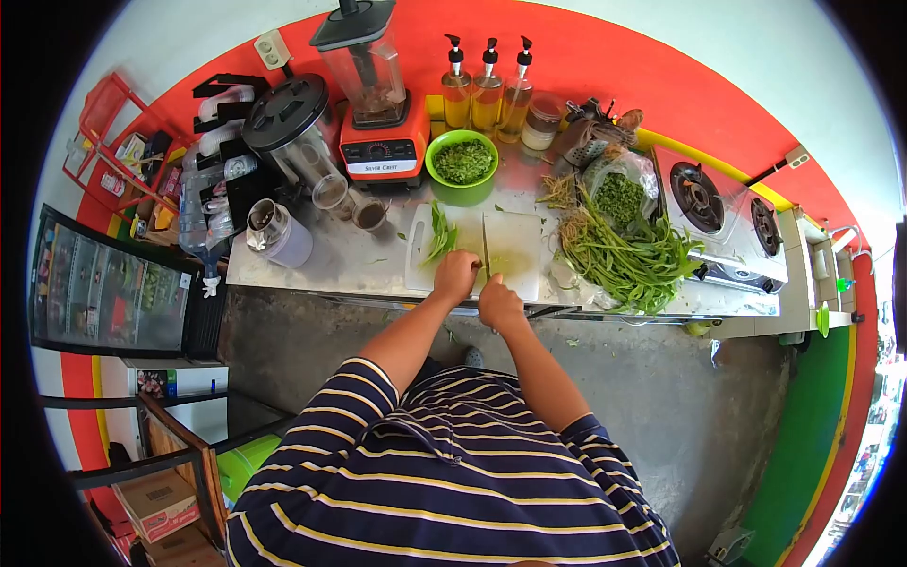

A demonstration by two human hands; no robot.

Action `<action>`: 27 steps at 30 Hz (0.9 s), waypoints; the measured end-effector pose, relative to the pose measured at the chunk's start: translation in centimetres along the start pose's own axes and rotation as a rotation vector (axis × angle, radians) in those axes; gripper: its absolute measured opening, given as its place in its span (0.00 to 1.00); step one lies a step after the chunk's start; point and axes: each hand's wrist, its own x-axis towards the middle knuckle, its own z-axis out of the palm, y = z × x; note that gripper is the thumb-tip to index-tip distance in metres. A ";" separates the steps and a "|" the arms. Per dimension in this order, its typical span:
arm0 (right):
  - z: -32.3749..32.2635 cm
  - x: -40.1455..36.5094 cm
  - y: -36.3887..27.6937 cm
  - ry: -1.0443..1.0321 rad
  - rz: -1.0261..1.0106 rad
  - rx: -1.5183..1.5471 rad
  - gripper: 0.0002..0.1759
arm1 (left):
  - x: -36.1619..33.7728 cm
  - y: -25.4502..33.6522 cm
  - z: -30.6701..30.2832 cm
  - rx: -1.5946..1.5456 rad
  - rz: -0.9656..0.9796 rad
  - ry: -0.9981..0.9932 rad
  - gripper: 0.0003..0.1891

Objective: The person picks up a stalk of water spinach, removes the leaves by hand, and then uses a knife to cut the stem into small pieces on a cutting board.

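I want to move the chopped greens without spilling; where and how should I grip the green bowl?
Probably by the outer wall of the green bowl, below its rim, from the near side: it stands upright and open, with the blender close on its left and pump bottles behind.

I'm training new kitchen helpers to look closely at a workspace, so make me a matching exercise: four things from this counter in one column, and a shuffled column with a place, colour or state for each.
Things
1. Green bowl
2. Pump bottles
3. Knife
4. Blender base

Places, colours, states
A. Gripped in the right hand, over the white cutting board
B. Orange-red, lettered SILVER CREST
C. Three side by side, black at the top
D. Filled with chopped greens

Right pairs: 1-D, 2-C, 3-A, 4-B
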 end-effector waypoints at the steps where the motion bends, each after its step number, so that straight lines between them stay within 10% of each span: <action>1: 0.5 -0.5 -0.1 0.005 0.001 -0.020 0.20 | 0.1 -0.3 0.2 0.000 0.001 -0.003 0.03; 27: 0.5 1.2 -0.7 -0.002 0.015 0.010 0.20 | -0.9 -0.3 0.5 -0.104 -0.023 0.074 0.05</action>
